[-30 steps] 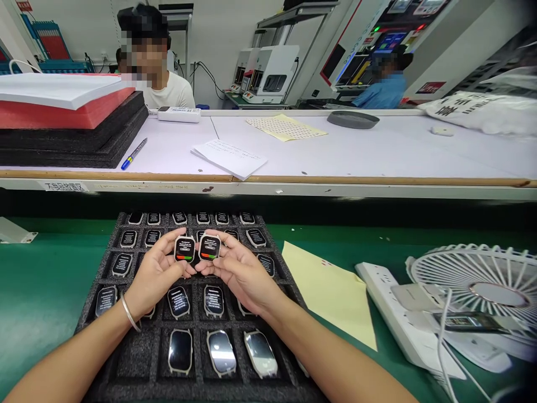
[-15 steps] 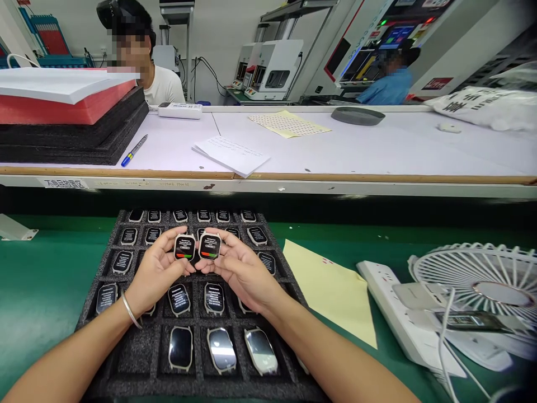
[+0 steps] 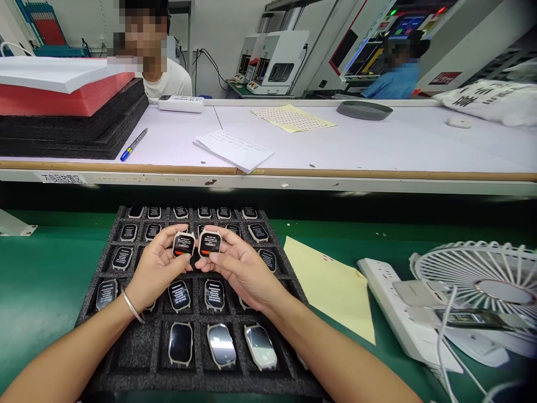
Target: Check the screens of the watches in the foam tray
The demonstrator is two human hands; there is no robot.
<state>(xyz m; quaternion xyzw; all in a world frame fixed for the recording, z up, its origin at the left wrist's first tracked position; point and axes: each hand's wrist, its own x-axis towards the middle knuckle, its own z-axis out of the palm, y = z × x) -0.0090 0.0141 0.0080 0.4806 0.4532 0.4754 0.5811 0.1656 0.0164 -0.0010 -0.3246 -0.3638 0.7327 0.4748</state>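
Two smartwatches without straps are held side by side above a black foam tray (image 3: 130, 383). My left hand (image 3: 157, 266) is closed on the left smartwatch (image 3: 183, 244), its thumb on the lower part of the lit screen. The right smartwatch (image 3: 210, 243) sits in my right hand (image 3: 239, 263), with that thumb at its lower edge. Both screens show white text and a red bar. Rows of further smartwatches lie in the tray's pockets; most have lit text screens, while in the front row a dark watch (image 3: 180, 343) and two reflective ones show no text. My forearms hide some pockets.
Right of the tray lie a yellow sheet (image 3: 331, 288), a white power strip (image 3: 403, 319) and a white fan (image 3: 499, 280). A raised shelf (image 3: 356, 148) behind carries papers, a pen (image 3: 134, 144) and stacked foam (image 3: 71, 123). Two people are beyond it.
Both thumbs have shifted onto the lower part of the watches, and the green part of the bars no longer shows. The camera view has tilted slightly; the watches stay in the hands.
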